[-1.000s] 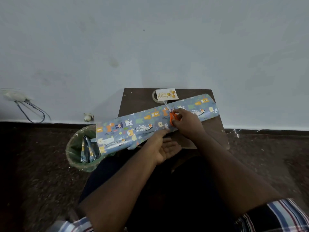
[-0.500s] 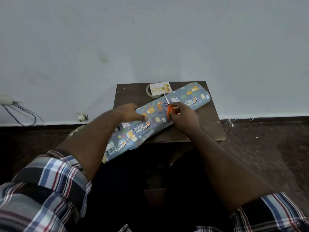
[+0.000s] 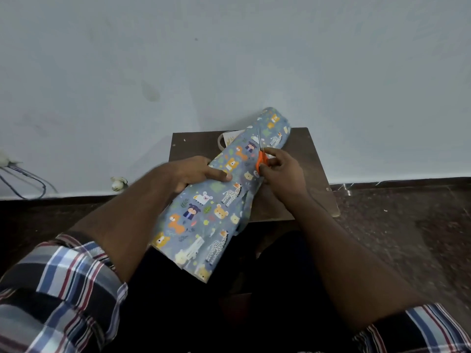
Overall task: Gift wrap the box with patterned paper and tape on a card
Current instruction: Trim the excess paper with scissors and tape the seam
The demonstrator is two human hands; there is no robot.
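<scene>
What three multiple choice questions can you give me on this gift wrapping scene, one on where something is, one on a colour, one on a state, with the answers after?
1. Where does the patterned paper lie?
A. slanting across the small table and over its near edge
B. flat on the floor
C. pinned to the wall

2. What colour are the scissors handles?
A. green
B. orange
C. black

3. What is the left hand doing?
A. hanging idle
B. holding a card
C. gripping the paper's edge

Answers: 1 A, its far end rises past the table's back edge and its near end overhangs the lap. 2 B, orange loops show in the right hand. 3 C, its thumb lies on the paper.
</scene>
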